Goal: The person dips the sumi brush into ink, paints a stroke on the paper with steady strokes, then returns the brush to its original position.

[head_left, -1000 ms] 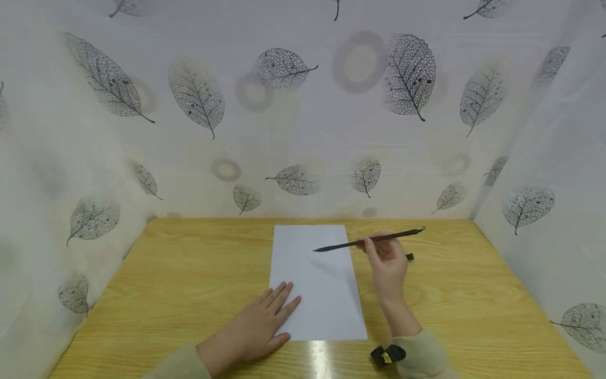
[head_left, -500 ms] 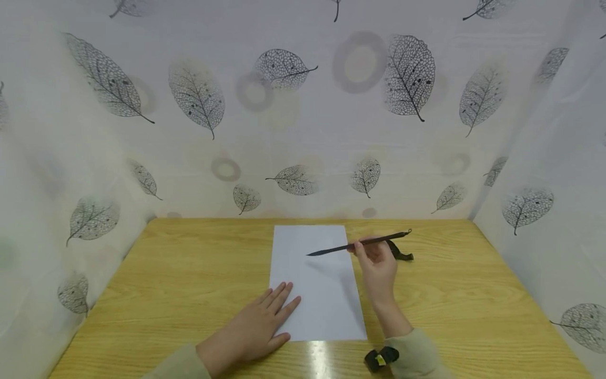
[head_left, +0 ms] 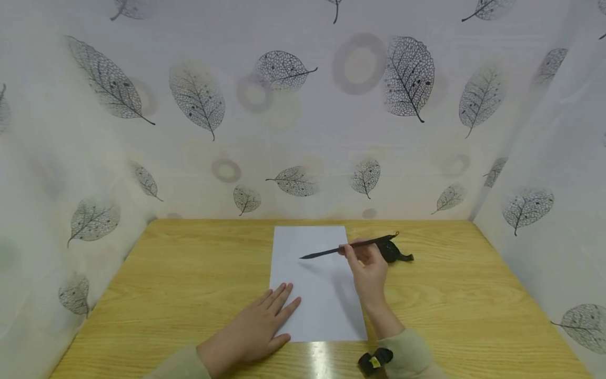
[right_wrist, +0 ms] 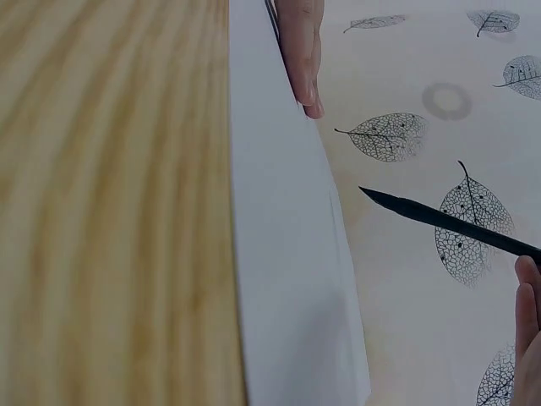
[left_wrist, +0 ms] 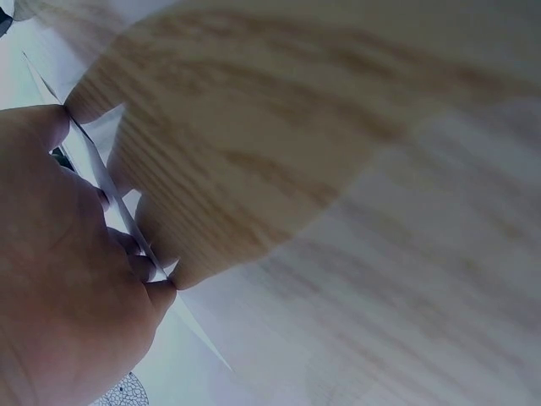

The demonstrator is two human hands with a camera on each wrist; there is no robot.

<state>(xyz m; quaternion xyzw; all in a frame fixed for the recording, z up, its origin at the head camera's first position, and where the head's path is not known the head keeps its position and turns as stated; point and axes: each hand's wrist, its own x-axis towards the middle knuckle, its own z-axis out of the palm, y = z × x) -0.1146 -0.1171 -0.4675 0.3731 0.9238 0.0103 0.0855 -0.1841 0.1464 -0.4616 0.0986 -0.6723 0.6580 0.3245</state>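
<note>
A white sheet of paper (head_left: 316, 295) lies on the wooden table in the head view. My left hand (head_left: 255, 323) rests on its lower left side, fingers straight and spread. My right hand (head_left: 371, 271) pinches a dark ink brush (head_left: 326, 252) between thumb and fingers, over the sheet's right edge. The brush points left, nearly level, its dark tip above the middle of the paper. In the right wrist view the brush (right_wrist: 448, 222) shows clear of the paper (right_wrist: 287, 254). The left wrist view shows the left hand (left_wrist: 76, 262) along the paper's edge.
Behind the right hand sits a small black object with a spout-like end (head_left: 402, 257), partly hidden. A black wrist strap (head_left: 375, 362) is at the right sleeve. Leaf-patterned curtain (head_left: 293, 126) surrounds the wooden table (head_left: 199, 263) at the back and sides.
My right hand has moved left and slightly down with the brush, bringing its tip further over the paper. More of the black object shows behind it. The left hand stays put.
</note>
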